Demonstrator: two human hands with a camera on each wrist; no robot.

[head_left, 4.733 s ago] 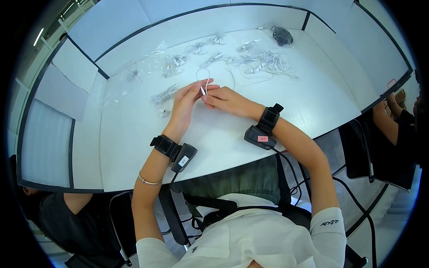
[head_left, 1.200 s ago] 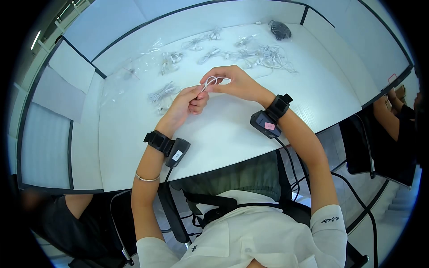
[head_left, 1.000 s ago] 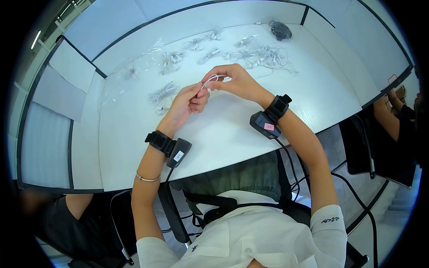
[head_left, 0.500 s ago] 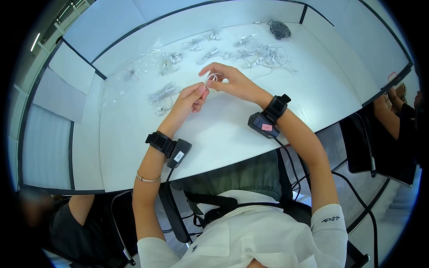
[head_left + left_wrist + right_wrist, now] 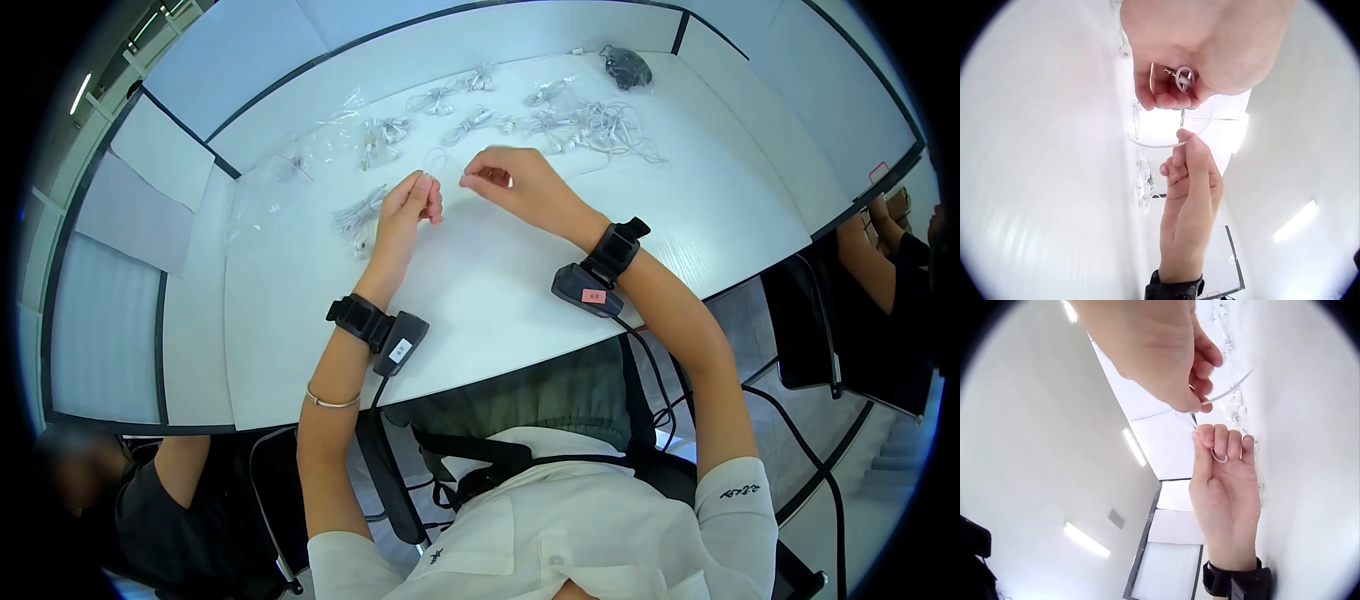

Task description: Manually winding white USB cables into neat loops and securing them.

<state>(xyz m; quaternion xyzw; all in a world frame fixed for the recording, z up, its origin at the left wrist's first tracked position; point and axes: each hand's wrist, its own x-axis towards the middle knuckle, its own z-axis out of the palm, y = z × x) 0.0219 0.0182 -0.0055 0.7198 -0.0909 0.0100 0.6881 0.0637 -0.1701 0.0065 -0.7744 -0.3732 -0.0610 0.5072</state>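
Note:
Curled fingers of the left hand (image 5: 408,205) (image 5: 1204,47) hold a white cable; its small loop (image 5: 1185,78) shows inside the palm in the left wrist view. Across a small gap, the right hand (image 5: 525,185) (image 5: 1154,353) has thumb and fingertips together on a white cable (image 5: 1229,392), whose curved length sticks out past them. A thin dark strip (image 5: 1194,419) spans the gap between the hands; whether it is part of the cable I cannot tell. Both hands are raised over the table.
Bundled white cables (image 5: 365,212) lie left of the left hand, with several more bundles (image 5: 470,125) and a loose tangle (image 5: 615,128) behind. Clear plastic bags (image 5: 290,170) are at the left; a dark bundle (image 5: 627,68) is at the back right. Low panels (image 5: 450,35) surround the table.
The hands have come apart, the left one moving leftward. The white loop seen at the right fingers earlier no longer shows there in the head view.

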